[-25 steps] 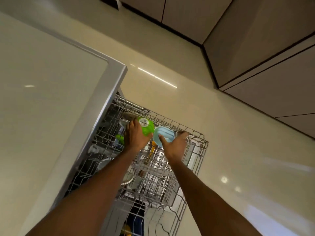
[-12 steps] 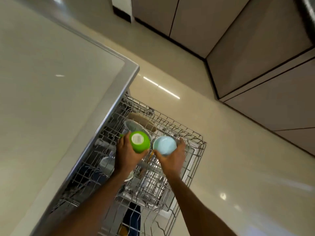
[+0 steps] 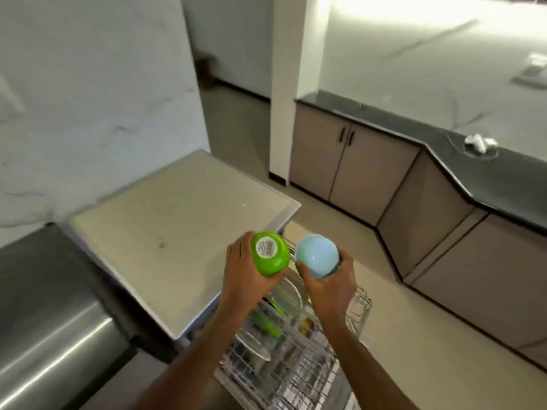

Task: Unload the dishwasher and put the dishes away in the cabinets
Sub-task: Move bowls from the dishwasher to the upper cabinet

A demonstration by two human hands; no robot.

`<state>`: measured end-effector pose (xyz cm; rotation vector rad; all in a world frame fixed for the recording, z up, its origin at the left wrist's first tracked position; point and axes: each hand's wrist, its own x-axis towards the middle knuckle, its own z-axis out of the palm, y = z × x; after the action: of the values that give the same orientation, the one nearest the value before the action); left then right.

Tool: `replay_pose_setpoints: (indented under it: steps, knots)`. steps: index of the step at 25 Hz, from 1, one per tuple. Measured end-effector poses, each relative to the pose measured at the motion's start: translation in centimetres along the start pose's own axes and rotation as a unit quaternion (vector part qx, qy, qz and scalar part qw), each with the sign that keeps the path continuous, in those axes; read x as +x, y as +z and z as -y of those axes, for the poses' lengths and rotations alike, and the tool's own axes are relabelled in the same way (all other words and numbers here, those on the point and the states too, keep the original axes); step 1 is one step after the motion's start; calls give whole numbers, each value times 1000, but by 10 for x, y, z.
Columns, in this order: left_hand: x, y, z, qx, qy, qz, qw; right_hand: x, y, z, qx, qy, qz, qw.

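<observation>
Head view: our left hand (image 3: 242,276) grips a green bowl (image 3: 270,253), our right hand (image 3: 328,284) a pale blue bowl (image 3: 317,255), side by side above the rack (image 3: 284,359). Both bowls point base-up toward us, rims down and away; being round, neither has a long axis. Two are out, none in the cabinets (image 3: 349,164) well beyond our right hand, and more dishes remain below.
</observation>
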<state>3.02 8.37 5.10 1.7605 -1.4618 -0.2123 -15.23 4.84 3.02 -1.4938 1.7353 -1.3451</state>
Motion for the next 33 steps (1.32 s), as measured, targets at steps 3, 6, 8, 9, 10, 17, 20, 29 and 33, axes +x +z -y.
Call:
replay_pose_setpoints:
  steps: [3,6,8,9,10,17,20,29,33]
  knots:
    - [-27,-139,-43,46,62,-120,990,-39,-34,117,63,-94,36,993]
    - [-75,-293,-65,106,66,-206,971,-92,-57,246,129,-205,87,966]
    - [-113,-383,-73,151,53,-256,953,-130,-71,313,155,-270,134,941]
    - [-135,-434,-76,171,44,-288,941,-154,-76,348,176,-308,160,921]
    - [-157,-483,-80,188,31,-321,928,-177,-81,378,194,-341,186,901]
    - [-259,-761,-118,319,-74,-488,809,-337,-63,529,253,-510,343,747]
    - [-276,-858,-117,348,-111,-521,771,-392,-37,581,288,-558,387,675]
    - [-223,-1106,-61,381,-161,-538,734,-499,59,874,261,-635,352,636]
    - [-186,-1180,-20,378,-189,-525,739,-530,103,1006,223,-614,330,682]
